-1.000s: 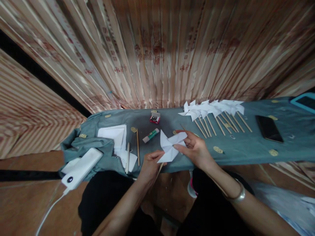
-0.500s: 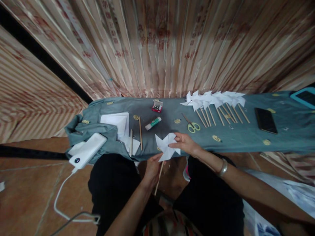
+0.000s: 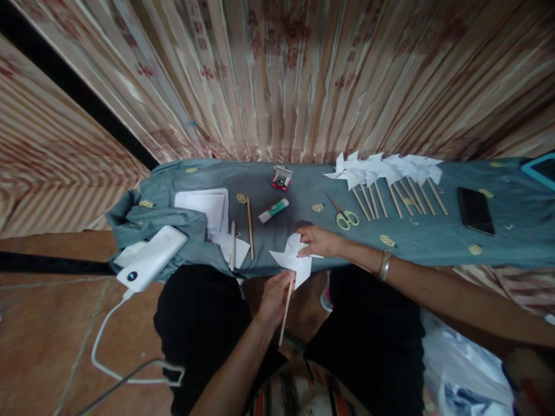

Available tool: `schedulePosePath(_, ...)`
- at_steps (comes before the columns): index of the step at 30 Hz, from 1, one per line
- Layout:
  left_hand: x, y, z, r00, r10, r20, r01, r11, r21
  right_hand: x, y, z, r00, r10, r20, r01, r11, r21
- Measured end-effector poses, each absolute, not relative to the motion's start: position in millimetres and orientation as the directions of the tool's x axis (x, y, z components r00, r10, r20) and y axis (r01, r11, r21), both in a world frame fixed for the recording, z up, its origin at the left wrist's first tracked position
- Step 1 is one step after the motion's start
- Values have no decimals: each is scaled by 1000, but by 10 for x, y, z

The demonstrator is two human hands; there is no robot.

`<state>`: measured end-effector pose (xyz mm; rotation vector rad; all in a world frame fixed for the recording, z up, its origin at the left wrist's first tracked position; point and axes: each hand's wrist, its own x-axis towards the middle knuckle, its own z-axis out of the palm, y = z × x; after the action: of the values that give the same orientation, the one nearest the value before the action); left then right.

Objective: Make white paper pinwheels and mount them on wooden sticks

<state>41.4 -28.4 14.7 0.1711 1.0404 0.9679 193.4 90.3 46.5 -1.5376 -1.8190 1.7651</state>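
Pinwheel [image 3: 299, 268], pointy wht paper: L hand [image 3: 274, 293] pinches thin wood stick [image 3: 285, 315], R hand [image 3: 321, 241] pinches folded blades [image 3: 293, 241].

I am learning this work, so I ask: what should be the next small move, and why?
Probably the right hand should gently press the centre of the white pinwheel, while the left hand steadies the wooden stick: the right thumb rests near that centre, and the left hand holds where the stick emerges below.
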Motion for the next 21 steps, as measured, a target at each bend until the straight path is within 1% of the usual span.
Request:
schedulePosePath(2, 421, -273, 114, 153, 733, -663, -590, 606, 533, 1937, 941, 492, -476, 733, -486, 611, -121, -782)
schedulePosePath(5, 434, -246, 80, 152, 725, -671, -591, 611, 527, 1936, 988, 553, -520, 717, -465, 679, 17, -734)
schedulePosePath(8, 447, -225, 56, 149, 723, -675, -596, 610, 522, 1935, 1008, 613, -552, 694, -462, 705, 93, -703)
schedulePosePath(13, 449, -220, 28, 143, 714, -685, -594, 615, 518, 1945, 998, 632, -570, 684, -456, 699, 112, -706)
schedulePosePath(21, 435, -197, 77, 141, 707, -693, -588, 623, 516, 1948, 1023, 621, -555, 672, -491, 695, 51, -717)
